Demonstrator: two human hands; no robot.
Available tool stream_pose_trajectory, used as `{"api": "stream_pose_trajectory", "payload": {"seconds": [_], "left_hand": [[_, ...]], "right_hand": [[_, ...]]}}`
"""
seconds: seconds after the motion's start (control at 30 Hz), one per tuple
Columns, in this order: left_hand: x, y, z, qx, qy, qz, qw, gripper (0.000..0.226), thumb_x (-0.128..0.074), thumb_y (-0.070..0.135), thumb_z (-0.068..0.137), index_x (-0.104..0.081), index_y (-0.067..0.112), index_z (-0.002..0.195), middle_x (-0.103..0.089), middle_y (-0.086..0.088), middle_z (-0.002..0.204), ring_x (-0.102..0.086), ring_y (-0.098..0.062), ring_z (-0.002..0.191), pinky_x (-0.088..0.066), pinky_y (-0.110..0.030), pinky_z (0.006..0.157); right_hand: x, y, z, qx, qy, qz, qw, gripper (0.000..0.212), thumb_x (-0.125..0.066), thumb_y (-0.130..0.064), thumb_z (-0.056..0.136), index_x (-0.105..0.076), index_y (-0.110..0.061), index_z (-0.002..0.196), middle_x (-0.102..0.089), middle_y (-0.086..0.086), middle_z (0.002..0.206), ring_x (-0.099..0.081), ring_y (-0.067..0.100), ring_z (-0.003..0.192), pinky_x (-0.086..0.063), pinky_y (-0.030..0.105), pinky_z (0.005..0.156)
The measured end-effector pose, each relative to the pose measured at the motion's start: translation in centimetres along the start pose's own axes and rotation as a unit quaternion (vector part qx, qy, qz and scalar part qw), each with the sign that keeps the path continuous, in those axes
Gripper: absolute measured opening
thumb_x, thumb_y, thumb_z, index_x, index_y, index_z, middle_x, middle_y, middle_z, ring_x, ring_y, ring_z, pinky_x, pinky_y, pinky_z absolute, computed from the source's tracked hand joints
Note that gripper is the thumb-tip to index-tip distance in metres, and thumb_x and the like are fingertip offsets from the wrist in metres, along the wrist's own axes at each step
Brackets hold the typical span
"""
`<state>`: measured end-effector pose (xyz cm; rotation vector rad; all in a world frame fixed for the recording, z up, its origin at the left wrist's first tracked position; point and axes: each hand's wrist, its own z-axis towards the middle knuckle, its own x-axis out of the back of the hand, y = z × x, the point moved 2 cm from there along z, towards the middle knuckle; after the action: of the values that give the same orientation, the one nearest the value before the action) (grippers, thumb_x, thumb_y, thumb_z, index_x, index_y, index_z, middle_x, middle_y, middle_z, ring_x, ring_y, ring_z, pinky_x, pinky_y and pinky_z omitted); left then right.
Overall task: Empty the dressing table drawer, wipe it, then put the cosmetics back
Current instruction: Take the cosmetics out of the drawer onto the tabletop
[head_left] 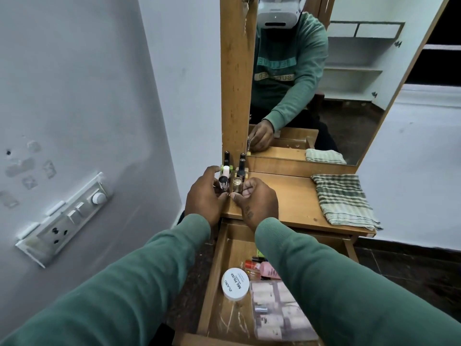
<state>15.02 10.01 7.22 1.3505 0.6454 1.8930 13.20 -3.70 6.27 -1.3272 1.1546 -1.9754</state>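
The wooden drawer (pixel 214 265) stands pulled out below the dressing table top (pixel 287 196). In it lie a white round nail polish tub (pixel 235 283), a pink bottle (pixel 268 269), an orange-capped bottle (pixel 250 265) and a clear packet of pale items (pixel 277 310). At the top's back left corner stand several small nail polish bottles (pixel 237 168). My left hand (pixel 204 198) grips a silver-capped bottle (pixel 223 184). My right hand (pixel 257 202) holds a gold-capped bottle (pixel 237 184) beside it.
A green checked cloth (pixel 344 198) lies on the right of the table top. The mirror (pixel 324 78) rises behind, with a wooden frame post (pixel 235 71) on its left. A switchboard (pixel 64 221) is on the left wall.
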Motion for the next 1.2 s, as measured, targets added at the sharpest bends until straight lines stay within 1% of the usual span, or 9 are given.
{"api": "stream_pose_trajectory", "payload": {"seconds": [0.13,0.23,0.4,0.57,0.73,0.83,0.97,1.1,1.2], "left_hand": [[-0.4,-0.2,-0.3,0.007,0.002,0.013,1.000,0.062,-0.078,0.012,0.087,-0.047,0.032,0.138,-0.057,0.013,0.101,-0.060,-0.015,0.089,-0.055,-0.034,0.087],[-0.5,0.0,-0.4,0.006,0.005,0.019,1.000,0.060,-0.077,0.014,0.088,-0.048,0.032,0.137,-0.060,0.012,0.102,-0.059,-0.014,0.088,-0.055,-0.035,0.087],[-0.6,0.1,-0.5,0.014,0.012,0.017,1.000,0.058,-0.077,0.018,0.089,-0.048,0.033,0.138,-0.067,0.009,0.106,-0.058,-0.012,0.087,-0.054,-0.034,0.089],[-0.7,0.0,-0.6,0.018,0.020,0.028,0.999,0.057,-0.076,0.020,0.090,-0.047,0.034,0.137,-0.070,0.007,0.110,-0.066,-0.017,0.095,-0.055,-0.036,0.088],[-0.9,-0.3,-0.6,0.021,0.022,0.018,0.999,0.058,-0.077,0.017,0.088,-0.049,0.031,0.137,-0.070,0.004,0.113,-0.067,-0.018,0.098,-0.056,-0.037,0.090],[-0.9,-0.6,-0.6,0.019,0.021,0.009,1.000,0.059,-0.078,0.014,0.087,-0.049,0.030,0.136,-0.070,0.002,0.114,-0.066,-0.017,0.096,-0.057,-0.037,0.089],[-0.9,-0.7,-0.7,0.021,0.013,0.003,1.000,0.062,-0.079,0.011,0.086,-0.049,0.028,0.138,-0.069,0.001,0.113,-0.062,-0.013,0.092,-0.054,-0.031,0.088],[-0.8,-0.6,-0.7,0.031,0.008,-0.005,0.999,0.065,-0.079,0.008,0.086,-0.047,0.026,0.140,-0.067,0.000,0.114,-0.062,-0.016,0.096,-0.050,-0.027,0.086],[-0.7,-0.5,-1.3,0.037,0.001,-0.002,0.999,0.066,-0.079,0.008,0.086,-0.046,0.026,0.141,-0.065,0.000,0.118,-0.061,-0.016,0.100,-0.050,-0.027,0.087]], "right_hand": [[-0.1,0.0,-0.1,-0.002,0.007,0.003,1.000,0.026,-0.087,-0.020,0.079,-0.063,-0.024,0.086,-0.068,-0.007,0.077,-0.067,0.019,0.075,-0.061,0.039,0.074],[-0.2,-0.1,-0.1,-0.006,0.010,0.008,1.000,0.028,-0.089,-0.020,0.077,-0.062,-0.023,0.084,-0.068,-0.007,0.077,-0.068,0.020,0.075,-0.061,0.038,0.072],[-0.3,0.1,-0.3,-0.012,0.013,0.007,1.000,0.029,-0.089,-0.018,0.078,-0.064,-0.021,0.092,-0.069,-0.006,0.081,-0.069,0.019,0.077,-0.060,0.035,0.072],[-0.4,0.2,-0.3,-0.003,0.022,0.003,1.000,0.030,-0.088,-0.015,0.078,-0.061,-0.021,0.089,-0.068,-0.006,0.080,-0.067,0.017,0.075,-0.060,0.036,0.072],[-0.4,0.4,-0.3,0.000,0.024,0.000,1.000,0.033,-0.089,-0.016,0.077,-0.058,-0.023,0.086,-0.066,-0.004,0.078,-0.066,0.019,0.073,-0.060,0.037,0.070],[-0.3,0.4,-0.3,-0.008,0.017,0.004,1.000,0.035,-0.089,-0.016,0.076,-0.057,-0.021,0.088,-0.067,-0.003,0.079,-0.062,0.016,0.070,-0.058,0.033,0.068],[0.4,0.2,-0.5,-0.016,-0.003,0.015,1.000,0.038,-0.090,-0.013,0.074,-0.056,-0.019,0.091,-0.067,0.000,0.079,-0.055,0.012,0.065,-0.051,0.025,0.062],[1.1,-0.1,-1.1,-0.018,-0.013,-0.002,1.000,0.039,-0.089,-0.012,0.076,-0.054,-0.021,0.093,-0.068,0.001,0.087,-0.064,0.020,0.079,-0.059,0.035,0.075],[2.0,0.1,-1.8,-0.014,-0.031,-0.007,0.999,0.038,-0.087,-0.011,0.078,-0.055,-0.023,0.092,-0.066,-0.001,0.090,-0.065,0.023,0.085,-0.059,0.037,0.078]]}}
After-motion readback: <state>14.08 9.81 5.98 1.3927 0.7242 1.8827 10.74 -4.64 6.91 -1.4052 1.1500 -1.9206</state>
